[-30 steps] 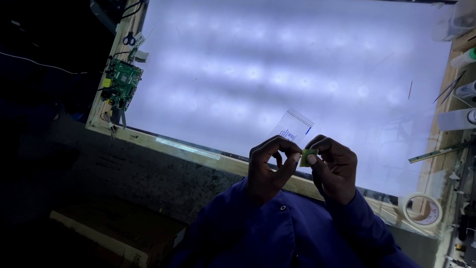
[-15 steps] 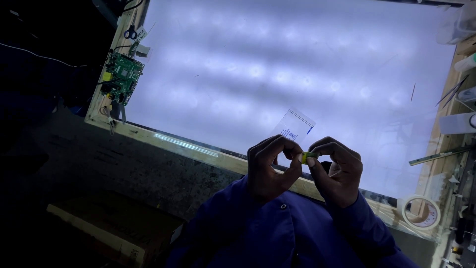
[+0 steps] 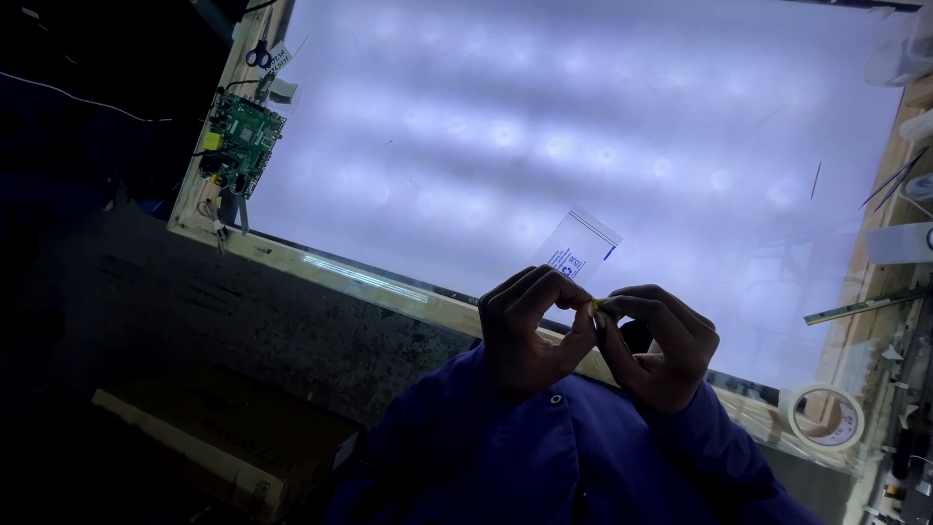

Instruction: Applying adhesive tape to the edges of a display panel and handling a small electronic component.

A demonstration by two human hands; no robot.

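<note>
left hand [image 3: 530,326] pinches clear bag [image 3: 575,248] above fingers | right hand [image 3: 661,340] pinches tiny yellow-green part [image 3: 600,305] between fingertips, raised against lit panel [image 3: 544,126] for visibility

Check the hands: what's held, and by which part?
Left hand pinches a small clear plastic bag by its lower end. Right hand pinches a tiny yellow-green piece at its fingertips; what it is cannot be told.
</note>
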